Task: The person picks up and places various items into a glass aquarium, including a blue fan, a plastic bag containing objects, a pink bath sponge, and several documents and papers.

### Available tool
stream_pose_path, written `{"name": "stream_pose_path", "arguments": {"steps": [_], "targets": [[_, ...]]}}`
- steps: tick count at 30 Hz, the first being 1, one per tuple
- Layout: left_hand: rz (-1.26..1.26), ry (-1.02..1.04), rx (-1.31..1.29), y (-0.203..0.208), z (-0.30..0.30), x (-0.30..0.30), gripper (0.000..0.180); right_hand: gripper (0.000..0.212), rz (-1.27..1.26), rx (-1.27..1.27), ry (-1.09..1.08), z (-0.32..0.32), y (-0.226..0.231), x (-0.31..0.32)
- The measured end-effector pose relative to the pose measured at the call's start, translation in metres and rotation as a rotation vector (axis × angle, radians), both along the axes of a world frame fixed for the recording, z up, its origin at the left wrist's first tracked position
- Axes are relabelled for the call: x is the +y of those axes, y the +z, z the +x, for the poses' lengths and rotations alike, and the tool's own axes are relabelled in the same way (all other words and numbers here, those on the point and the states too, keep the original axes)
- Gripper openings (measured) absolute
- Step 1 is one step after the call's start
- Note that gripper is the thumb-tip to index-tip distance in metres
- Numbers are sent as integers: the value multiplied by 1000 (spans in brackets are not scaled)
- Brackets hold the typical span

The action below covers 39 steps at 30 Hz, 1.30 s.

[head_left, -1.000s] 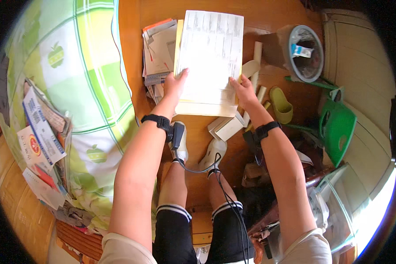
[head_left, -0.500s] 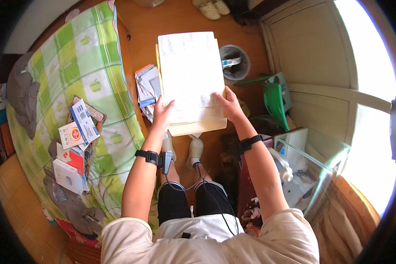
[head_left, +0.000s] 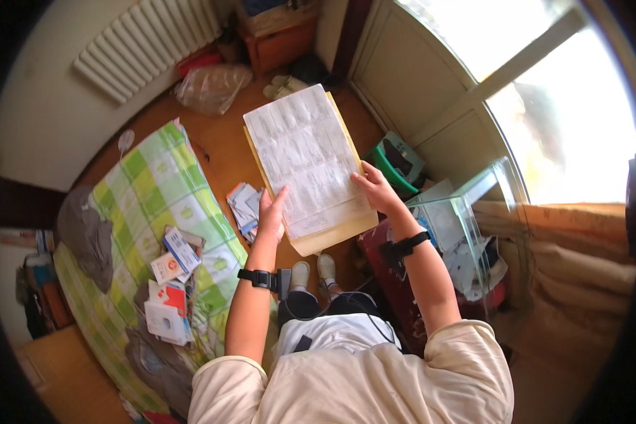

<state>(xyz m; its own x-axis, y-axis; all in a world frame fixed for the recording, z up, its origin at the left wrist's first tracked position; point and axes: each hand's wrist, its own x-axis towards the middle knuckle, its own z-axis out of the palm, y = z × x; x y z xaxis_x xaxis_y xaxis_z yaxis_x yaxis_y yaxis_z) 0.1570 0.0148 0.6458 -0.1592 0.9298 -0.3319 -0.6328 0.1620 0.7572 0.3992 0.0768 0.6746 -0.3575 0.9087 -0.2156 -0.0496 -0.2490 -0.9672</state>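
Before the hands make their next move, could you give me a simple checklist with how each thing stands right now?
1. Left hand gripping: ok; its thumb lies over the left edge of the printed sheet.
2. Right hand gripping: ok; its thumb lies on the sheet's right edge.
3. Printed sheet flush with the yellowish backing: not ok; the backing sticks out, most plainly at the near end.
4. Number of sheets held: cannot tell; the top one hides whatever lies beneath.
5. Paper pile on the floor squared up: not ok; its pieces lie uneven.
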Motion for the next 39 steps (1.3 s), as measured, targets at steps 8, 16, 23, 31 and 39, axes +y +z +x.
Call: {"name": "stream_pose_path", "arguments": {"steps": [8,16,23,31,39], "targets": [[92,-138,-84,43,62,33,27,27,110,55,-392,84,69,-52],[102,-248,-162,116,188,27,34,36,-40,460,-824,132,126,-133],[311,-456,-178,163,306,-13,38,36,64,387,-998,220,156,-186],[62,-793,-40,178,415,-25,40,37,31,478,-1063,349,171,-265],[-291,-665,-78,92,514,-22,25,33,-154,410,-991,465,101,-322]]}}
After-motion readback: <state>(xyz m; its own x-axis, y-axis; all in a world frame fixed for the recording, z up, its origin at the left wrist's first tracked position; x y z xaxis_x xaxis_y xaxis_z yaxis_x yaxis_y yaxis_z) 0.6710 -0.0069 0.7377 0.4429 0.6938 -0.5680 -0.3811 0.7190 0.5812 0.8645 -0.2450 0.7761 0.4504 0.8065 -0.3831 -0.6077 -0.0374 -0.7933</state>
